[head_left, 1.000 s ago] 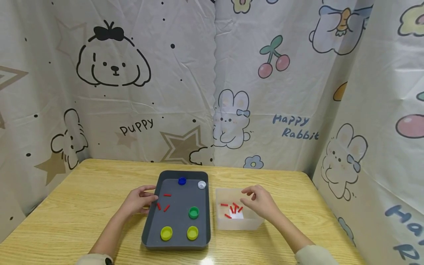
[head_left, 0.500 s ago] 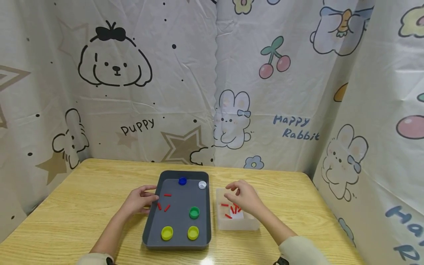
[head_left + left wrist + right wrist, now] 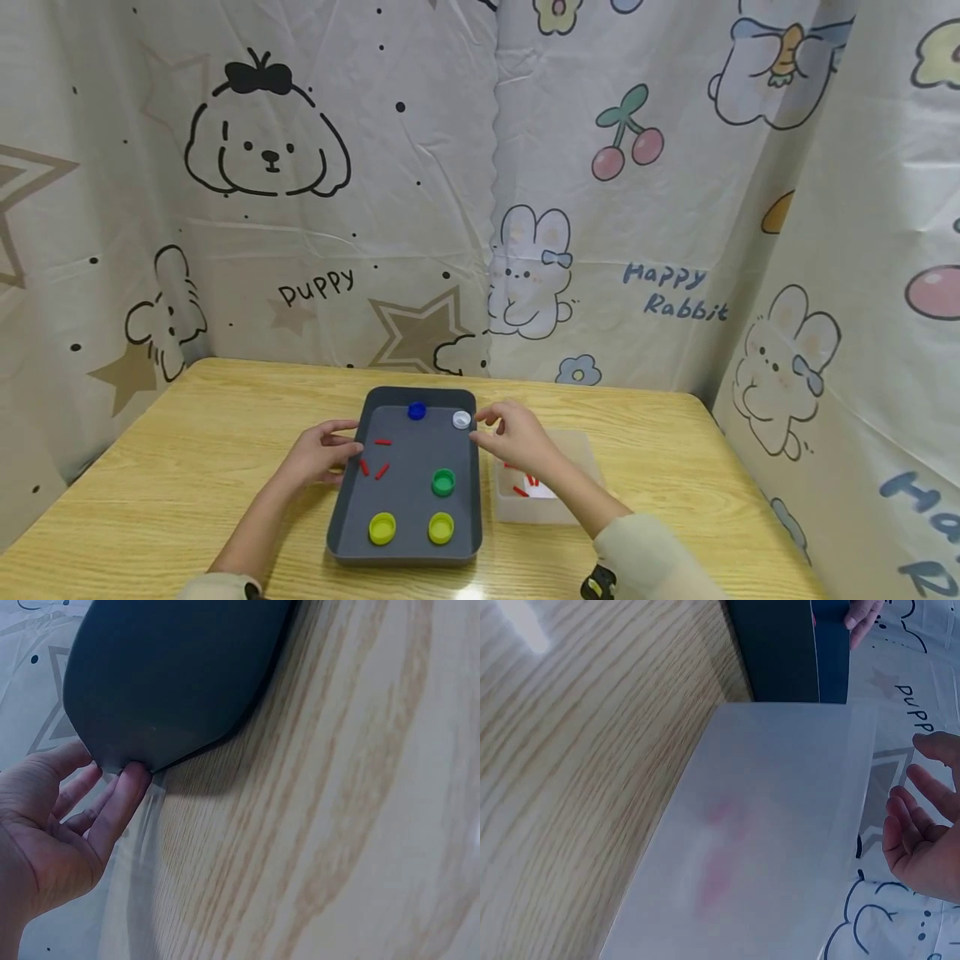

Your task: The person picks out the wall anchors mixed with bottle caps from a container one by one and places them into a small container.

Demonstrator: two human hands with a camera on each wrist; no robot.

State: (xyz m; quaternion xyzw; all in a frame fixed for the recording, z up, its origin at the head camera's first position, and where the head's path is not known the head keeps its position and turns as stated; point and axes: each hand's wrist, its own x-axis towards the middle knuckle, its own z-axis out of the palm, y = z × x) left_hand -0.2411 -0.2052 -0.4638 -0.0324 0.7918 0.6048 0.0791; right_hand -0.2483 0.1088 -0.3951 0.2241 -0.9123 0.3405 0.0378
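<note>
My left hand holds the left rim of a dark grey tray, thumb and fingers at its edge. In the tray lie a blue bottle cap, a white cap, a green cap and two yellow caps. Three short red sticks lie at its left. With loosely bent fingers and nothing between them, my right hand hovers over the tray's right rim near the white cap. Below its wrist stands a translucent box with several red sticks, partly hidden by the forearm.
The wooden table carries the tray and box side by side. A patterned cloth hangs behind the table's back edge and along its right side. A white square lies in the box.
My right hand has moved left from above the box to the tray's right rim by the white cap. My left hand stays at the tray's left edge.
</note>
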